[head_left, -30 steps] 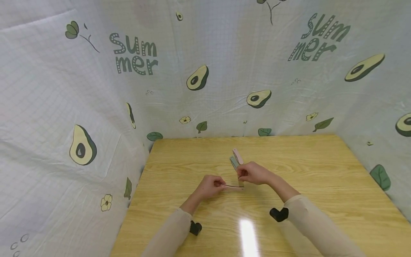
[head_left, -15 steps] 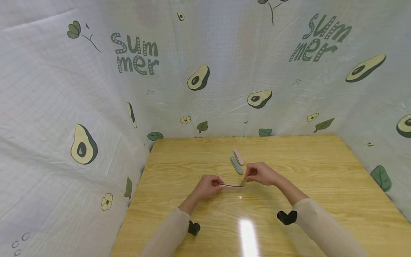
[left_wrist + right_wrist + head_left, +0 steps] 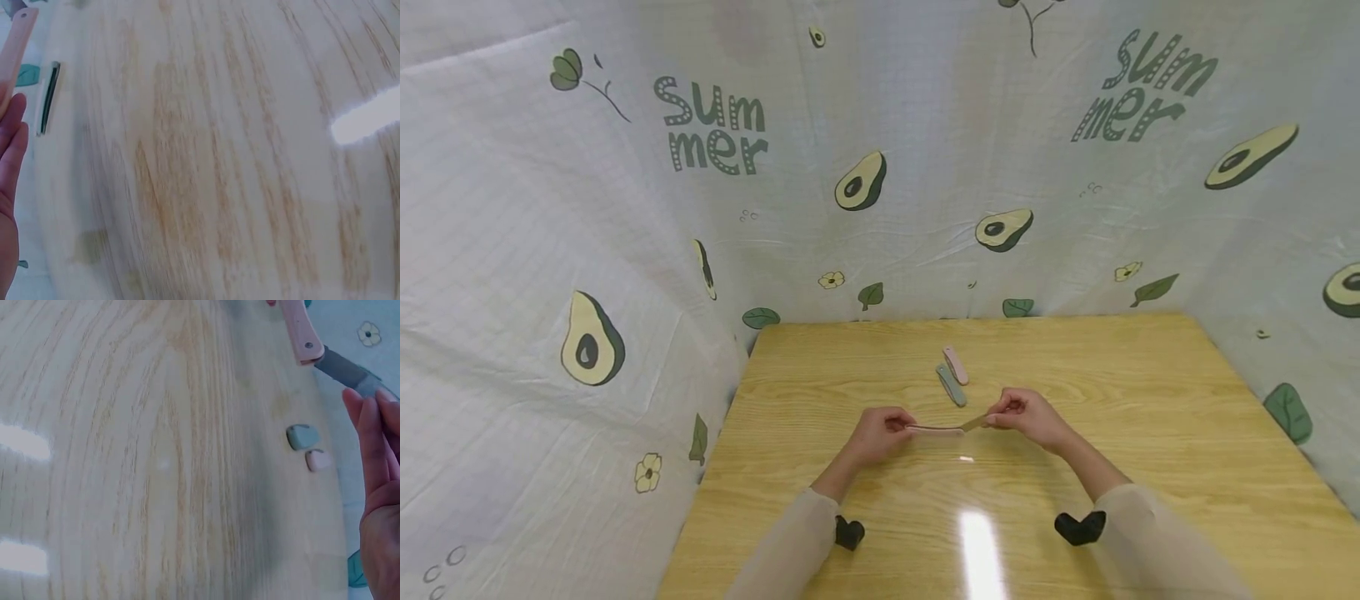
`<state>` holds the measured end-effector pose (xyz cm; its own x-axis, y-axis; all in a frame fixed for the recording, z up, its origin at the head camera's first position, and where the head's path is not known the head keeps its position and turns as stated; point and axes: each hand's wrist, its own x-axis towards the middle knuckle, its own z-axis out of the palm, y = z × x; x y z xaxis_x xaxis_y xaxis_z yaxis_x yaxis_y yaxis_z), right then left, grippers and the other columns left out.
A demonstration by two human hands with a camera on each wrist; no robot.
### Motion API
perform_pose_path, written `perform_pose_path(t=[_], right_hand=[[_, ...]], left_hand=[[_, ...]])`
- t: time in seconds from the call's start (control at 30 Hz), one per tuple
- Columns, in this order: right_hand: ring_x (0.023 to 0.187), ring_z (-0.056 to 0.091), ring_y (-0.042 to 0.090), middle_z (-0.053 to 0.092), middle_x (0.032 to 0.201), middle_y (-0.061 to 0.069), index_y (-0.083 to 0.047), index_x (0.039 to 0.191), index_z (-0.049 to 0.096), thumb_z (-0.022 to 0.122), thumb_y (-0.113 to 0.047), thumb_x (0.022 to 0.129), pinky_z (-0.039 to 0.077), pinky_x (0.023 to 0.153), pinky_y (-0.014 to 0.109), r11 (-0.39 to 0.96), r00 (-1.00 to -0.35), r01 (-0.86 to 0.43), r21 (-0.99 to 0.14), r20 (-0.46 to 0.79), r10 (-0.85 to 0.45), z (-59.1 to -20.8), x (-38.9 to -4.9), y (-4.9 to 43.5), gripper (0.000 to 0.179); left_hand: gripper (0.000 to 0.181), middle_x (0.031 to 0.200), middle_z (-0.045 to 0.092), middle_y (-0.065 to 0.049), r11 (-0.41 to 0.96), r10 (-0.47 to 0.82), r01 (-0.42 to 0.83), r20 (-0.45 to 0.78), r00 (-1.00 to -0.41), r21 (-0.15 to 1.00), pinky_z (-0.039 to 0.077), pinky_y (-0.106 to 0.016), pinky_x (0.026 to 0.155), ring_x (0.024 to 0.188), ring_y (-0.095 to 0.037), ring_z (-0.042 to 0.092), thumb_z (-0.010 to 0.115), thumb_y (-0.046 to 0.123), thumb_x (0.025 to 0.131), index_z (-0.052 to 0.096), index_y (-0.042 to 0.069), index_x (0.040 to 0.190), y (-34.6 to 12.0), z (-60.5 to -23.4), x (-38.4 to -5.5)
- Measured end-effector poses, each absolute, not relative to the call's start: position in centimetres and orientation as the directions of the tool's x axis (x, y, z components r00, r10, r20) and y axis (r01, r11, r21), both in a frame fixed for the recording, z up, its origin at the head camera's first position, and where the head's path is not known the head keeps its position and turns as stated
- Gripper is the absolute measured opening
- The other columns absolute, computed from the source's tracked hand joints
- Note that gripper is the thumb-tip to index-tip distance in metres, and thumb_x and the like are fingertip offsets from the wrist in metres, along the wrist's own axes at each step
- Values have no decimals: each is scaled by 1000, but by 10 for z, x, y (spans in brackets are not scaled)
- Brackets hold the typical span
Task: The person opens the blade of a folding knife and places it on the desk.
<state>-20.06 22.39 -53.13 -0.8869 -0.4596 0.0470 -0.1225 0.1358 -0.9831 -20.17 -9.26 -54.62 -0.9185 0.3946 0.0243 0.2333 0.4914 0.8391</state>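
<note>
Over yellow wood-grain desk (image 3: pixel 835 358), a pink-handled folding knife (image 3: pixel 302 328) is pinched by left hand (image 3: pixel 876 435) and right hand (image 3: pixel 1032 418), seemingly mid-hinging; steadiness is needed.

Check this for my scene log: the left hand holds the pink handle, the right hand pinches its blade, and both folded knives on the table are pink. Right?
Not both: the head view shows one folded pink knife and one folded grey-green knife. The left hand and right hand are as stated.

The word "summer" (image 3: pixel 718 133), split into "sum" over "mer," appears twice in green lettering (image 3: pixel 1142 87) on a white avocado-print cloth (image 3: pixel 925 117).
</note>
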Motion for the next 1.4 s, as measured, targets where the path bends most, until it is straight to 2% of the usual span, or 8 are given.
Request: perform_pose_path(t=[0.13,0.3,0.4,0.6,0.83,1.07,1.2,1.4], right_hand=[[86,72,10,74,91,-5,14,91,56,66,-7,90,59,78,29,22,-912,-92,-996,75,-403,-536,-197,222,23],[86,73,13,75,91,0,-1,89,64,63,0,91,58,77,25,-189,-927,-54,-980,120,-354,-541,-194,218,2],[87,74,16,75,92,4,-6,88,66,59,6,91,57,77,24,-334,-929,-29,-942,149,-339,-544,-193,215,14],[90,73,20,76,93,7,-8,87,63,52,8,95,57,78,23,-509,-936,43,-860,143,-322,-550,-187,207,21],[87,73,17,75,90,3,-7,90,61,60,3,92,57,79,23,-407,-962,57,-912,59,-267,-551,-187,208,10],[81,71,7,72,85,-6,-5,99,58,64,3,89,59,76,23,-228,-982,31,-973,12,-186,-554,-183,216,14],[80,72,9,73,83,-5,6,115,49,63,3,90,59,77,24,-197,-984,135,-971,-108,-145,-558,-183,217,29],[81,72,10,71,83,0,8,133,33,60,4,91,58,79,21,-289,-947,311,-905,-319,-20,-560,-184,207,50]], left_hand=[[9,88,72,-6,452,361,197,23,-932,870,54,-18,64,72,-3,63,72,15,87,73,9,93,-95,-544,-203],[12,90,72,-10,399,336,172,31,-941,901,55,-19,64,74,-5,64,73,16,87,73,7,94,-98,-543,-206],[15,90,71,-12,359,327,148,25,-945,921,56,-19,64,74,-6,64,74,17,86,73,5,94,-99,-545,-208],[16,91,71,-16,300,323,110,8,-946,947,59,-30,67,81,-27,71,73,13,86,72,1,96,-99,-547,-208],[17,89,73,-17,300,343,56,-53,-938,952,59,-41,72,86,-35,71,72,14,87,72,0,97,-100,-549,-205],[17,90,74,-17,297,393,35,-89,-915,954,59,-40,77,83,-26,73,69,12,90,71,-2,100,-101,-549,-204],[21,96,73,-20,239,361,-6,-94,-928,971,60,-37,79,85,-23,72,68,11,90,70,-4,106,-96,-557,-203],[27,103,71,-20,163,178,-98,-127,-976,982,60,-31,78,86,-18,71,70,13,89,71,-5,108,-81,-567,-202]])
